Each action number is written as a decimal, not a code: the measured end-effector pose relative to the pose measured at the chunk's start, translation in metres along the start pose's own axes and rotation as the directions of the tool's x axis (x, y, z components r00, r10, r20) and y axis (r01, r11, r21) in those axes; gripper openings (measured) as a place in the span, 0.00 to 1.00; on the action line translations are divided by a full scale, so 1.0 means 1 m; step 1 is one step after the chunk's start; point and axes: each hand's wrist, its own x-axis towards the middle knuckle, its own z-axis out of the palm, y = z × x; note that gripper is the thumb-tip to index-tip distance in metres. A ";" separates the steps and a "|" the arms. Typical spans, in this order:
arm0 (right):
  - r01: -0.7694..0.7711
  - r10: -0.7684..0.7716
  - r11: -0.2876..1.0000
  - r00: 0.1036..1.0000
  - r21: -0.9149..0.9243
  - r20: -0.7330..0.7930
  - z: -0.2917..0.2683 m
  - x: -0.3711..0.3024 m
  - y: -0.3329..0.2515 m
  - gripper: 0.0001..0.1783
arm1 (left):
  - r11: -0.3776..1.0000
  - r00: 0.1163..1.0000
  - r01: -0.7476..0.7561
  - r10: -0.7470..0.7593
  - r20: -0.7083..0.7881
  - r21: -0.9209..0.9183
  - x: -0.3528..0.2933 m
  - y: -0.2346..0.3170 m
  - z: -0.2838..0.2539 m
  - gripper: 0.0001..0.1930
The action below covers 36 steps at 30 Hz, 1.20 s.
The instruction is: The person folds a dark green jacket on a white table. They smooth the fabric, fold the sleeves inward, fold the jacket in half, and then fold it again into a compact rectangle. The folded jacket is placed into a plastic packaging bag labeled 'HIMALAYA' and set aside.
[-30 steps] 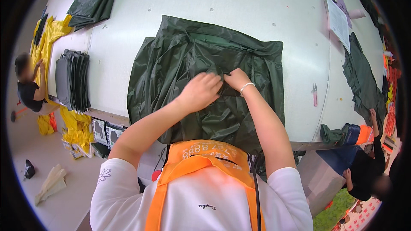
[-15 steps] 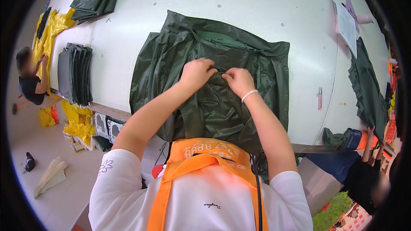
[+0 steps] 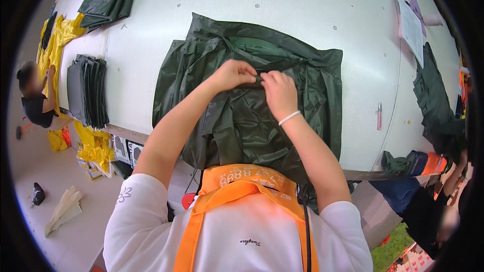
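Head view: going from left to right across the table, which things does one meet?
Stack of dark grey folded pieces → dark green garment with left hand, then right hand on it → small pink tool → dark green cloth.

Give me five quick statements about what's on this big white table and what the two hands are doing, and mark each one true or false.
1. Both hands pinch the dark green garment near its middle. True: the left hand and the right hand meet there, fingers closed on the fabric.
2. The garment spread under the hands is yellow. False: it is dark green; yellow fabric lies at the table's far left.
3. A white bracelet sits on the right wrist. True.
4. The folded dark green pile lies directly under the hands. False: it sits apart, toward the far left corner of the table.
5. Sheets of paper lie at the far right. True.
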 end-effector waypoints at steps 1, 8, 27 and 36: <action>-0.114 0.113 0.993 0.990 0.004 0.088 0.000 0.009 0.006 0.07 | 1.000 0.999 -0.008 0.007 -0.048 -0.029 0.006 0.005 -0.003 0.10; -0.229 0.224 0.966 0.973 0.117 0.057 0.004 0.027 0.021 0.07 | 0.534 0.819 -0.347 0.574 -0.029 0.770 -0.012 0.017 0.032 0.14; -0.043 0.031 0.994 0.992 -0.098 -0.124 0.006 0.046 0.017 0.22 | 0.928 0.986 -0.062 0.114 -0.121 0.369 0.081 0.035 -0.024 0.15; -0.037 0.033 0.999 0.991 -0.032 -0.128 0.019 0.048 0.035 0.19 | 0.658 0.925 -0.178 0.365 -0.103 0.731 0.110 0.036 -0.032 0.08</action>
